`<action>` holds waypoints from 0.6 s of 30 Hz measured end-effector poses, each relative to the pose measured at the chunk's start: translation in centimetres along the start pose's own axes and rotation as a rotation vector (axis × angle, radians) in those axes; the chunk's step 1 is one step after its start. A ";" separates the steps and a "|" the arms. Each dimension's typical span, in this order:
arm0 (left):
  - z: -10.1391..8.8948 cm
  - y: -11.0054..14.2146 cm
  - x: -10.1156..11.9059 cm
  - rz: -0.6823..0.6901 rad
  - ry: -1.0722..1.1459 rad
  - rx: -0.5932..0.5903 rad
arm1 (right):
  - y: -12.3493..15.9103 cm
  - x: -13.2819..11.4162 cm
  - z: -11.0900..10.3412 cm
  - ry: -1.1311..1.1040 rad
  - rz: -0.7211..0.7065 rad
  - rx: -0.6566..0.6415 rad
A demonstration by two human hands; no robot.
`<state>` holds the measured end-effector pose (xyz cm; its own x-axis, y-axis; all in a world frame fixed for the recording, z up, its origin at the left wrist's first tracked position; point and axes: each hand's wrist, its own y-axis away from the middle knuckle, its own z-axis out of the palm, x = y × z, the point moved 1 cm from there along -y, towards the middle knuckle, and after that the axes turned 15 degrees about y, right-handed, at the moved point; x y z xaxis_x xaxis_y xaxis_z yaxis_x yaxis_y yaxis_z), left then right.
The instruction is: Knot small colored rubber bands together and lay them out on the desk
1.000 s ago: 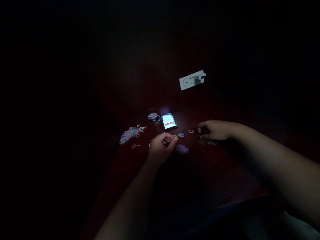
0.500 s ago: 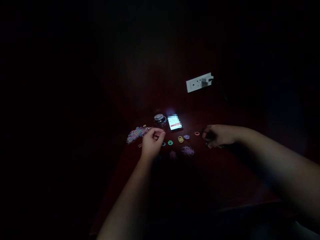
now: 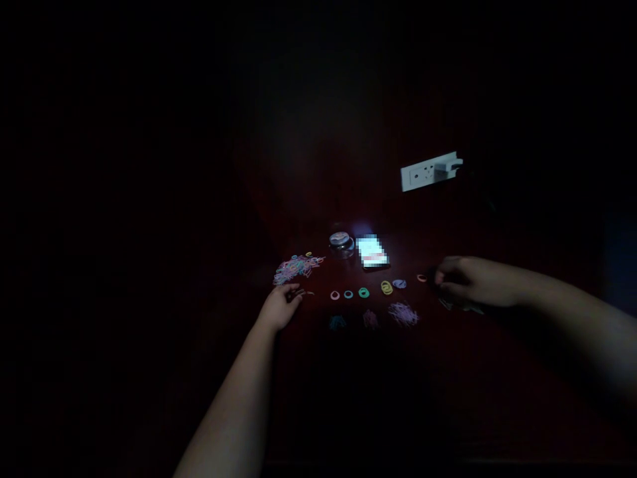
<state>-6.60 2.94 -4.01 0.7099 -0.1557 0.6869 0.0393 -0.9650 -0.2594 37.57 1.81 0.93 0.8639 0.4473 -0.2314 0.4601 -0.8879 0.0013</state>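
Note:
My left hand (image 3: 281,307) rests low over the table just below a heap of small coloured elastic bands (image 3: 298,267). Its thumb and fingertips are a little apart, beside a few thin pale bands (image 3: 304,293). At the right, my right hand (image 3: 462,279) is curled with fingers bent toward the thumb, close to an orange elastic band (image 3: 422,278); what its fingertips hold, if anything, is too dark to make out. Between the hands lie a pink band (image 3: 335,295), a blue band (image 3: 348,294), green bands (image 3: 363,292), yellow bands (image 3: 387,287) and purple bands (image 3: 399,284).
Nearer me are loose piles of teal bands (image 3: 337,322), pink bands (image 3: 370,319) and lilac bands (image 3: 403,315). A lidded clear jar (image 3: 341,245) stands behind, beside a lit phone (image 3: 371,251). A wall socket (image 3: 428,172) holds a plug. Pale bands (image 3: 472,308) lie under my right wrist.
My left hand has moved left and down, uncovering the pink and blue bands. My right hand stays near the orange band, its fingers more closed. The whole view has shifted.

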 end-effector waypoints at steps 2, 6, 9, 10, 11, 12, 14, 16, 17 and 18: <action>0.3 -0.3 0.4 -0.013 -0.049 -0.021 | -0.1 -0.2 -0.3 0.019 -0.023 0.099; 0.6 -0.8 0.7 -0.062 -0.053 -0.010 | -0.2 -0.9 -0.4 0.049 -0.066 0.176; 0.7 -0.8 0.9 -0.093 -0.056 0.009 | -0.3 -1.3 0.0 0.041 -0.077 0.177; 0.7 -0.7 0.9 -0.100 -0.056 0.016 | -0.4 -1.4 0.1 0.034 -0.083 0.180; 0.7 -0.7 1.0 -0.106 -0.055 0.023 | -0.4 -1.4 0.2 0.025 -0.091 0.190; 0.7 -0.7 1.1 -0.112 -0.055 0.030 | -0.4 -1.4 0.3 0.014 -0.100 0.207; 0.7 -0.7 1.2 -0.123 -0.054 0.040 | -0.5 -1.4 0.4 -0.013 -0.119 0.245; 0.6 -0.8 1.2 -0.132 -0.052 0.042 | -0.5 -1.4 0.5 -0.034 -0.130 0.269; 0.5 -0.8 1.1 -0.137 -0.051 0.041 | -0.5 -1.4 0.5 -0.042 -0.134 0.276; 0.4 -0.8 1.1 -0.143 -0.051 0.038 | -0.5 -1.4 0.6 -0.047 -0.135 0.281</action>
<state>-5.63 3.62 -3.32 0.7299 -0.0057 0.6835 0.1686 -0.9676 -0.1881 36.01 1.62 0.71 0.7853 0.5639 -0.2556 0.4902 -0.8185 -0.2996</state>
